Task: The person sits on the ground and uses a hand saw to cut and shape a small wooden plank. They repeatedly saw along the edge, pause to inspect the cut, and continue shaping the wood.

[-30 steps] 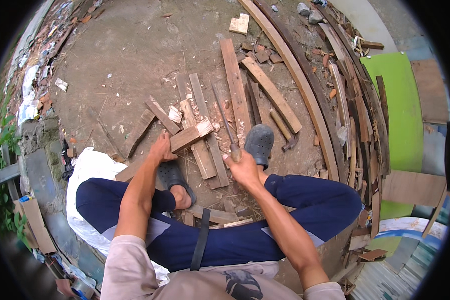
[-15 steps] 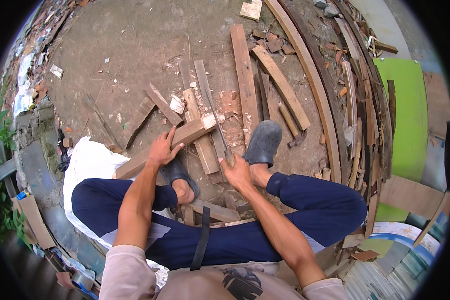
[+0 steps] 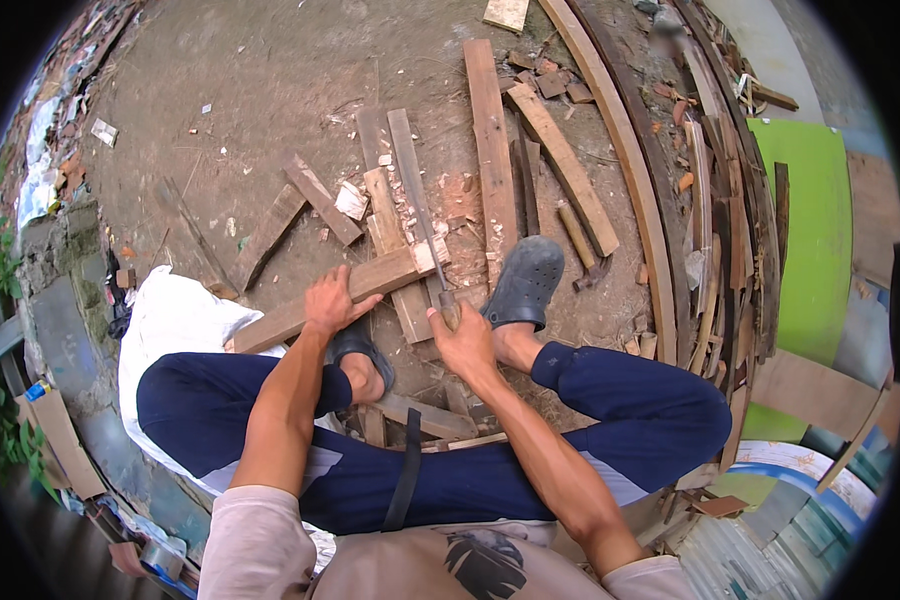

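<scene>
My left hand (image 3: pixel 336 303) grips a squared wooden beam (image 3: pixel 380 274) from above, thumb along its near side. The beam lies slanted across other boards, its right end (image 3: pixel 432 254) pale and freshly cut. In my right hand (image 3: pixel 463 335) is the wooden handle of a machete (image 3: pixel 436 260), a long narrow metal blade. That blade points away from me and passes at the beam's pale end; whether it touches the wood I cannot tell. Beneath the beam lies a board (image 3: pixel 407 300), with pale chips (image 3: pixel 350 200) scattered beyond.
A hammer (image 3: pixel 582 245) with a wooden handle lies right of my dark clog (image 3: pixel 528 285). Loose boards (image 3: pixel 490 130) are spread ahead, and long planks (image 3: pixel 620 150) curve along the right. A white sack (image 3: pixel 185 315) sits at my left knee, beside a low block wall (image 3: pixel 75 300).
The beam's cut end has shifted slightly right and nearer, with my left hand still on it. My right hand and the machete have moved slightly left.
</scene>
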A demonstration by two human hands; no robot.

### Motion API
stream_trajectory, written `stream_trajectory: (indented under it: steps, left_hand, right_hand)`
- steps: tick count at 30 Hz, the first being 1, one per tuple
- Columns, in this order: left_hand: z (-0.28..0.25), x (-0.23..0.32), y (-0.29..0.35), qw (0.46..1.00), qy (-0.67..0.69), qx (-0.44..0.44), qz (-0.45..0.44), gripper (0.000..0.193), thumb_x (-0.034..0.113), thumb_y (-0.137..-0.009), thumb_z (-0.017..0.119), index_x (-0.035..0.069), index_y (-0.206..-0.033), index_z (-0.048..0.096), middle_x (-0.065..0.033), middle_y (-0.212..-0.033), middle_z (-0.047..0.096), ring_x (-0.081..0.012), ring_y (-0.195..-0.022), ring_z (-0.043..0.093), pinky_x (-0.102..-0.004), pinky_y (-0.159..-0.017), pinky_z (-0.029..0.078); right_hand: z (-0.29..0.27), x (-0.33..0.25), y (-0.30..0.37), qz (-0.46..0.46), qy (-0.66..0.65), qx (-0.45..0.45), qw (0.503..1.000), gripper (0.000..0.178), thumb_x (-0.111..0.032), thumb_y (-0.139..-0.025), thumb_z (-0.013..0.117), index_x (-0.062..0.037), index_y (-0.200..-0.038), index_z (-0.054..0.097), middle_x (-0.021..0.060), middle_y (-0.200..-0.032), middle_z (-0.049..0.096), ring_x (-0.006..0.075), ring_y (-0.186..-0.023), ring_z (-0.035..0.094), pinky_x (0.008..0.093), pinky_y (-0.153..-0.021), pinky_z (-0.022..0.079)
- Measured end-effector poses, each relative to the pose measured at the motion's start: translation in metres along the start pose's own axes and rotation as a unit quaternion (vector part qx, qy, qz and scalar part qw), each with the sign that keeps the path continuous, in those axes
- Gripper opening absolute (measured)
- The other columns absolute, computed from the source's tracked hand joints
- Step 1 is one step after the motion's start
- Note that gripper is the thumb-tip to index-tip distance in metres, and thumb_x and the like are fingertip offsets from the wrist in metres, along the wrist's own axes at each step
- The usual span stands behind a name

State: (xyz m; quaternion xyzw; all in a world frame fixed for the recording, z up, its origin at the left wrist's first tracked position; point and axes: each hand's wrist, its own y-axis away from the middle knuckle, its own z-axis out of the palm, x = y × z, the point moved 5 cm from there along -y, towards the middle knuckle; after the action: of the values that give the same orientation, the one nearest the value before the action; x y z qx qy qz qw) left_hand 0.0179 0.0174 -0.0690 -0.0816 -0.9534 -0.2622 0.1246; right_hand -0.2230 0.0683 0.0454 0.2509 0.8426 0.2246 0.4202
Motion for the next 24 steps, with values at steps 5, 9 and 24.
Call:
stream_trajectory:
  steps: [5,9,24]
  left_hand:
    - [0.006,0.004,0.000,0.998,-0.020,0.053,0.019,0.087,0.077,-0.076,0.066,0.002,-0.121,0.057,-0.0179,-0.110,0.067,-0.0355,-0.103,0.066,-0.0464,-0.087,0.051]
    - [0.012,0.001,-0.003,0.996,-0.003,0.085,-0.010,0.087,0.075,-0.076,0.068,0.002,-0.122,0.058,-0.0168,-0.111,0.067,-0.0332,-0.105,0.065,-0.0451,-0.088,0.050]
    - [0.009,0.010,-0.012,0.985,-0.029,0.170,0.010,0.082,0.070,-0.074,0.074,0.003,-0.119,0.060,-0.0103,-0.103,0.062,-0.0265,-0.100,0.061,-0.0424,-0.085,0.046]
  right_hand:
    - [0.016,0.030,0.027,0.025,-0.018,-0.011,0.999,0.041,-0.033,-0.089,0.065,0.0060,-0.101,0.063,0.0353,-0.091,0.067,0.0524,-0.093,0.066,0.0533,-0.086,0.052]
    - [0.020,0.056,0.027,0.066,0.034,-0.061,0.995,0.040,-0.030,-0.089,0.065,0.0068,-0.105,0.064,0.0352,-0.091,0.067,0.0521,-0.092,0.066,0.0521,-0.085,0.053]
    - [0.002,0.035,-0.026,0.015,0.122,-0.061,0.991,0.035,-0.026,-0.088,0.066,0.0038,-0.106,0.065,0.0332,-0.093,0.068,0.0500,-0.093,0.067,0.0506,-0.082,0.053]
